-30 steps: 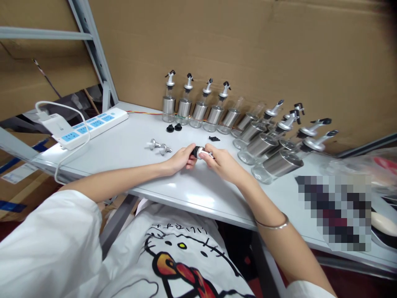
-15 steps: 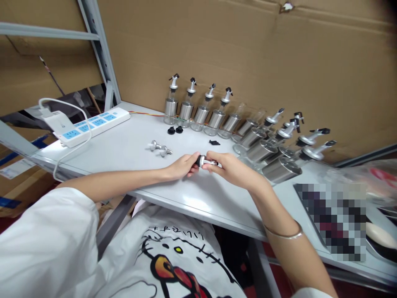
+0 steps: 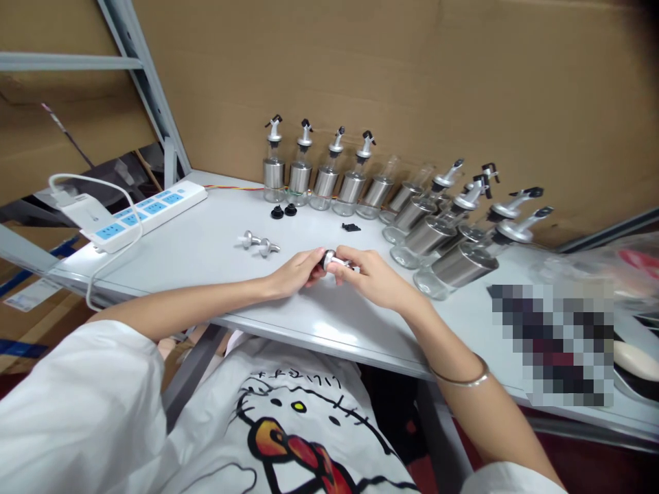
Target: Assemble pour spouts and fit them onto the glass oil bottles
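Observation:
Over the front of the table, my left hand [image 3: 299, 272] grips the black stopper end of a silver pour spout [image 3: 330, 259]. My right hand [image 3: 368, 274] is closed around the spout's narrow metal end; its fingers partly hide the tip. To the left lie two silver spout pieces [image 3: 264, 247] on their sides. Behind them sit two black rubber stoppers [image 3: 290, 210]. A few small black caps [image 3: 351, 227] lie together beyond my hands. Several glass-and-steel oil bottles [image 3: 352, 186] stand along the back, most topped with spouts; two have bare glass necks.
A white power strip [image 3: 154, 214] with a plugged-in adapter and cable lies on the left of the table [image 3: 206, 261]. On the right are a blurred-out flat object [image 3: 556, 350], a pale mouse-like object [image 3: 636, 360] and a clear plastic bag [image 3: 618, 267]. Cardboard [image 3: 360, 68] forms the back wall.
Both hands still hold the spout, which has turned slightly; my right fingers now sit closer to its collar. The view has shifted a little.

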Motion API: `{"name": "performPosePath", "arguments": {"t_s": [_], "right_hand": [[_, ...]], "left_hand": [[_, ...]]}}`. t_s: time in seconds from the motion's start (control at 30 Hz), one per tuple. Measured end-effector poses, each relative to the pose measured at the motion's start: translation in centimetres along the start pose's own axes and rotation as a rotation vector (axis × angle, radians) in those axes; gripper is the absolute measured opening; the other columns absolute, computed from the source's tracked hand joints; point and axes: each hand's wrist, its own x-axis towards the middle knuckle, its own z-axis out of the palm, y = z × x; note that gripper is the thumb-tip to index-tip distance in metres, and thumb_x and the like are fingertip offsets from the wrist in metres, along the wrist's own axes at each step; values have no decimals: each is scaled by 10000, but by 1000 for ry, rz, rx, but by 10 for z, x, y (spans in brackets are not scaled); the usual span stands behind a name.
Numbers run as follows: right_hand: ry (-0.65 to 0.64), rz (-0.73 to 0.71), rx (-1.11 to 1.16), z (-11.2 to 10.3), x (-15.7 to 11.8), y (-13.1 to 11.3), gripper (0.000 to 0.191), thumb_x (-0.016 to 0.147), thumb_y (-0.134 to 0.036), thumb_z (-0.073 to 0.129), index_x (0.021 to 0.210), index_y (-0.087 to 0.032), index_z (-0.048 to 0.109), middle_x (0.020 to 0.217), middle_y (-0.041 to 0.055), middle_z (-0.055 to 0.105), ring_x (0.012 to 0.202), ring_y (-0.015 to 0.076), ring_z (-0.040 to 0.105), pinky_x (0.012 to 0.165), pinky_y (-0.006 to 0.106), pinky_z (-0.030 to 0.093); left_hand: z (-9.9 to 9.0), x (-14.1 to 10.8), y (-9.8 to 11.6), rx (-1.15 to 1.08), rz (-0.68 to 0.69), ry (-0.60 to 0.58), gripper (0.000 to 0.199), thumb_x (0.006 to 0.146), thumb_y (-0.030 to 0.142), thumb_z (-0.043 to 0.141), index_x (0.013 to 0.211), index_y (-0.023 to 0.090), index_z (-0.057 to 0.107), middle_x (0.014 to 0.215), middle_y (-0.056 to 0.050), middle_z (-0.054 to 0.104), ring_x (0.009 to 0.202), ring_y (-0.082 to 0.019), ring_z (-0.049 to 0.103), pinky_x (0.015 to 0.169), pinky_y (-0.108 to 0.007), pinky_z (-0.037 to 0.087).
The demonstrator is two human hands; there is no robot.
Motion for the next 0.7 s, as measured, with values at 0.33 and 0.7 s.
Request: {"name": "performPosePath", "arguments": {"t_s": [0.33, 0.7], "right_hand": [[248, -134, 179, 0, 8, 14, 398, 930, -557, 371, 809, -197, 492, 807, 38, 553, 788, 172, 543, 768, 314, 435], [288, -13, -8, 7, 7, 12, 288, 872, -333, 494, 1023, -131, 633, 633, 9, 625, 540, 126, 572, 588, 255, 421]], "left_hand": [[-16, 2, 4, 385, 279, -10, 486, 882, 600, 302, 734, 173, 482, 605, 18, 463, 526, -104, 405, 576, -243, 353], [-12, 7, 1, 309, 168, 8, 300, 866, 413, 385, 685, 178, 433, 557, 44, 413, 497, -96, 382, 531, -223, 319]]}}
